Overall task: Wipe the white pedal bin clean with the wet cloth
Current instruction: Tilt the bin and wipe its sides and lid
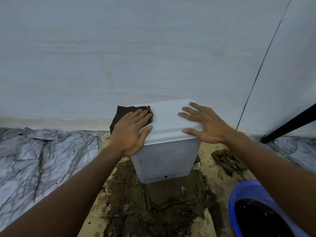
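The white pedal bin [164, 158] stands against the wall with its lid closed; dark specks dot its front face. A dark brown wet cloth [123, 111] lies on the left part of the lid and hangs over its left edge. My left hand [131, 130] lies flat on the cloth with straight fingers, its thumb along the lid's front edge. Spread flat with fingers apart, my right hand [203, 124] rests on the right side of the lid, holding nothing.
The bin sits on muddy, wet cardboard [153, 207]. A blue basin [256, 211] of dark water is at the lower right. A brown clump [227, 159] lies right of the bin. A black bar [290, 124] leans at the right. Marble-patterned floor [42, 159] spreads left.
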The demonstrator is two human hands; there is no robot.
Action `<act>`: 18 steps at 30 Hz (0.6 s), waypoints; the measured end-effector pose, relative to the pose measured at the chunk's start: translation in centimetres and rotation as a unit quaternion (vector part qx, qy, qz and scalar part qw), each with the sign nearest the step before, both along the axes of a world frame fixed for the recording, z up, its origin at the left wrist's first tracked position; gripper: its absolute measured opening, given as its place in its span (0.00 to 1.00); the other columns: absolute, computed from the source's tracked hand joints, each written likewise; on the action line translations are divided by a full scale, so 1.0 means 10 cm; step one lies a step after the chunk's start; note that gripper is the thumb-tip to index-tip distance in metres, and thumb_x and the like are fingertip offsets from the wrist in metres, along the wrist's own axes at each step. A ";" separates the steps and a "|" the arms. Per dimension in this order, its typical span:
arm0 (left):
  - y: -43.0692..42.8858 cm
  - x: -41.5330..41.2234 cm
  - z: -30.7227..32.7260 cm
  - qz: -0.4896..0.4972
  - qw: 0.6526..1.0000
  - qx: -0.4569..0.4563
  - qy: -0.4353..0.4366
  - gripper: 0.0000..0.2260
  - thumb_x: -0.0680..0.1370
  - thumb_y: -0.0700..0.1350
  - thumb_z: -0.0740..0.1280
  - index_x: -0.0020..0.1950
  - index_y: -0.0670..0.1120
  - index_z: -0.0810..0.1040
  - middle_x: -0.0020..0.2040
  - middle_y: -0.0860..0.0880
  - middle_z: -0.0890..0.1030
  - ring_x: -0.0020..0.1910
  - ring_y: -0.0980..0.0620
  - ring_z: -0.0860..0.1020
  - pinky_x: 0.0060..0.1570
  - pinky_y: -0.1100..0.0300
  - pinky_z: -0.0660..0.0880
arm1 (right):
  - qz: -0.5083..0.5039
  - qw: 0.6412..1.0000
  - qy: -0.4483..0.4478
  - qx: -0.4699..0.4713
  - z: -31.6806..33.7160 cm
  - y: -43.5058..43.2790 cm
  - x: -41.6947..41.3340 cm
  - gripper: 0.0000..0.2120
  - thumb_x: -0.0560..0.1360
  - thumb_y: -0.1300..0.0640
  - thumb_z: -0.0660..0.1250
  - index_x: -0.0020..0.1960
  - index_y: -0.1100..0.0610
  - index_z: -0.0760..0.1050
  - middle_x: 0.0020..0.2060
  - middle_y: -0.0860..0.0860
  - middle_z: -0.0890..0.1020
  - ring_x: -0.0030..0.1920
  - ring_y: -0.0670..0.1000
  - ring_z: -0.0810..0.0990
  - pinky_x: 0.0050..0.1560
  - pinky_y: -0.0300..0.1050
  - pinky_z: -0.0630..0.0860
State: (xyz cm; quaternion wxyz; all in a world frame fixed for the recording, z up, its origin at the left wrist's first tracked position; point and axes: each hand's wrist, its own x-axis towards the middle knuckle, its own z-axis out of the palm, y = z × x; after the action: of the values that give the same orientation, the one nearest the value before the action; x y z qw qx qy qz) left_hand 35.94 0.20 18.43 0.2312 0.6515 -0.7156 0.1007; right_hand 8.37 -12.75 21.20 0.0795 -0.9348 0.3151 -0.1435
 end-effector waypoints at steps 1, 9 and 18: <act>-0.02 0.06 0.00 -0.001 1.000 -0.001 0.001 0.25 0.84 0.58 0.51 0.76 0.48 0.70 0.75 0.48 0.71 0.77 0.50 0.65 0.77 0.49 0.60 | 0.003 1.000 -0.025 0.013 -0.05 -0.01 0.03 0.30 0.76 0.32 0.58 0.76 0.41 0.64 0.77 0.41 0.61 0.79 0.44 0.52 0.79 0.51 0.50; 0.05 0.68 -0.03 -0.008 0.997 -0.014 0.080 0.27 0.83 0.60 0.52 0.74 0.45 0.72 0.74 0.47 0.72 0.76 0.49 0.66 0.75 0.46 0.61 | 0.013 0.994 -0.108 0.016 -0.10 0.34 0.52 0.23 0.80 0.42 0.61 0.73 0.47 0.71 0.75 0.46 0.68 0.77 0.49 0.59 0.75 0.43 0.46; 0.06 0.18 -0.09 -0.008 0.997 -0.061 0.052 0.22 0.82 0.55 0.57 0.71 0.45 0.76 0.70 0.46 0.76 0.74 0.47 0.70 0.74 0.44 0.63 | 0.035 0.992 -0.116 -0.018 -0.19 0.25 0.14 0.26 0.76 0.38 0.62 0.71 0.47 0.73 0.73 0.45 0.71 0.77 0.46 0.61 0.76 0.53 0.58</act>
State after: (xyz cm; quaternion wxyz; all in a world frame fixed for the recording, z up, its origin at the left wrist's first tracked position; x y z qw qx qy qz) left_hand 37.73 0.79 17.55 0.3082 0.6350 -0.7000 0.1084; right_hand 9.75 -10.24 19.34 0.1033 -0.9236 0.2682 -0.2537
